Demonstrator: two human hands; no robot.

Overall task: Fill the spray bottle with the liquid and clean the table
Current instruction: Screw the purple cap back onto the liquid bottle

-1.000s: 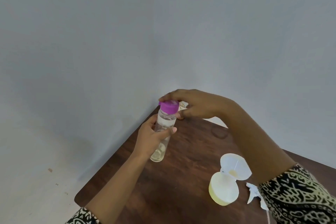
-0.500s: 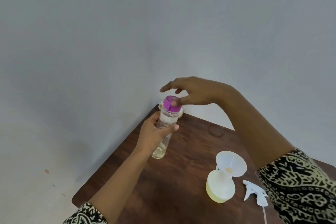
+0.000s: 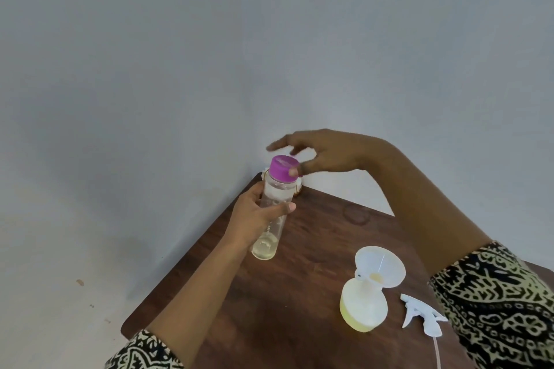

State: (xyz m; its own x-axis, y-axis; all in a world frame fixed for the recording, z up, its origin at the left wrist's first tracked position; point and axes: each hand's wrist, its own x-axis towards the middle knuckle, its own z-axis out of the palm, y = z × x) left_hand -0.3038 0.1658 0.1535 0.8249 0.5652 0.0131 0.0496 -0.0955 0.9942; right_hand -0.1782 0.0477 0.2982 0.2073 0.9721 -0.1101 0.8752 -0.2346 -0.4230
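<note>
Left hand (image 3: 254, 219) grips the clear bottle (image 3: 275, 189) round its middle, tilted, base above the table (image 3: 299, 323). Right hand (image 3: 329, 153) is over the purple cap (image 3: 281, 169), thumb (image 3: 292, 171) against the cap's side, fingers spread and blurred; whether it grips cannot be told. The spray bottle (image 3: 362, 308), part-filled with yellow liquid, stands on the table with a funnel (image 3: 380, 266) in its neck. The spray head (image 3: 422, 316) lies just beside it.

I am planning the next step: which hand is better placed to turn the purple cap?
The right hand: its thumb is at the cap, while the left hand grips the bottle.
</note>
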